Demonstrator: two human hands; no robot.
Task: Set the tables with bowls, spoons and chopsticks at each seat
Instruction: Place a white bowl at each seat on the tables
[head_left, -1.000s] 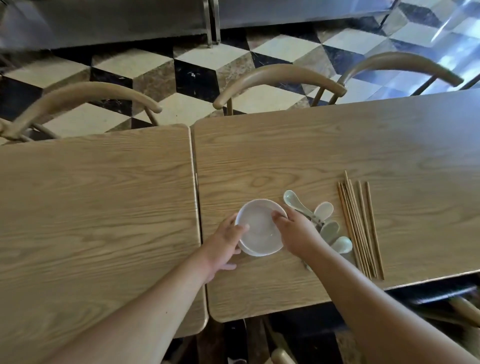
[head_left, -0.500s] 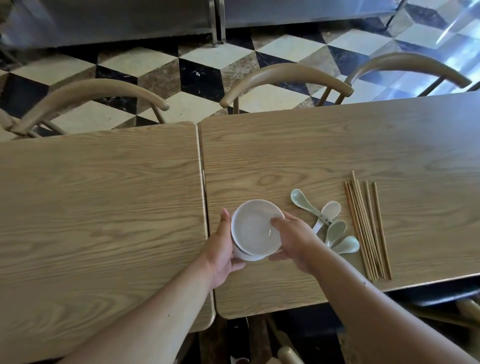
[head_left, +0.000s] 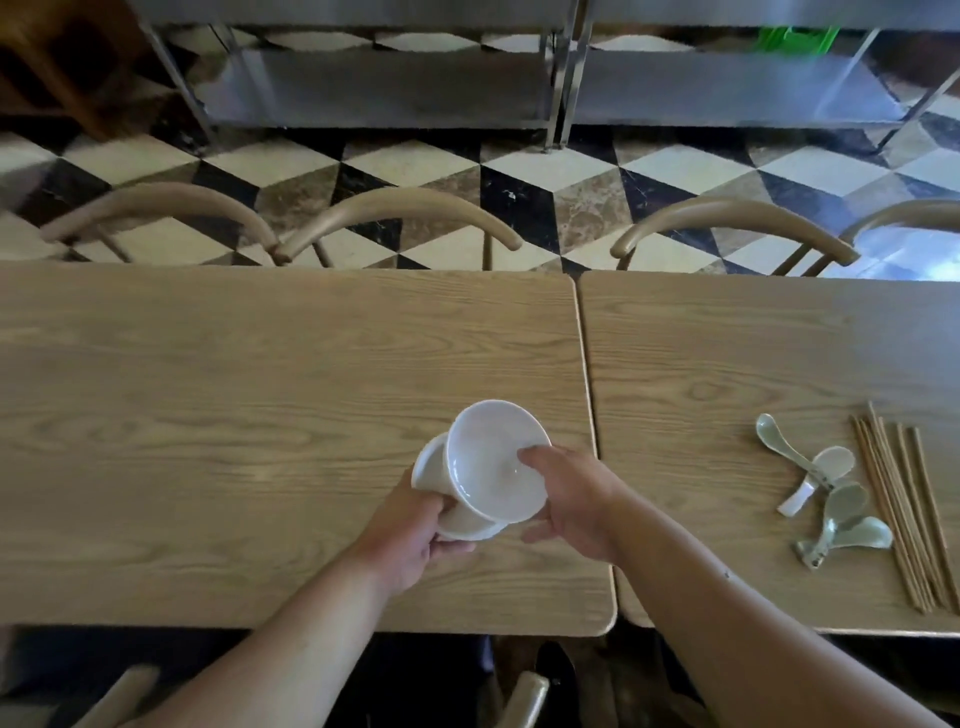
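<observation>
Bowls (head_left: 483, 467): splitting stack above tabletop's (head_left: 208, 415) near-right corner; gripped underneath by left hand (head_left: 410, 540), top rim pinched by right hand (head_left: 571, 499). Next: lift one clear, set at seat.

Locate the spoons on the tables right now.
In the head view, the spoons lie in a loose pile on the right-hand table, towards its near edge, immediately left of the chopsticks.
</observation>
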